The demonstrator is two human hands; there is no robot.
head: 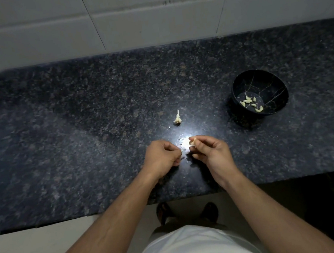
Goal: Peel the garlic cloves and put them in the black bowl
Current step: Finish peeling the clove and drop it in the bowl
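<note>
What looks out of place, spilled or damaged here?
Little. The bowl shows pale crack-like lines inside; whether damage or pattern, I cannot tell. White skin bits lie on the counter between the hands, as peeling leaves. The bowl stands upright with cloves inside, and nothing has spilled.

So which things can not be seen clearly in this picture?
- Left hand, head view: its curled fingers hide whether it holds anything.
- Clove in the right hand: glare on the counter washes it out; peeled or not is unclear.
- Cloves in the bowl: too small to count surely.
- Garlic stem: too small to tell if cloves remain.
</note>
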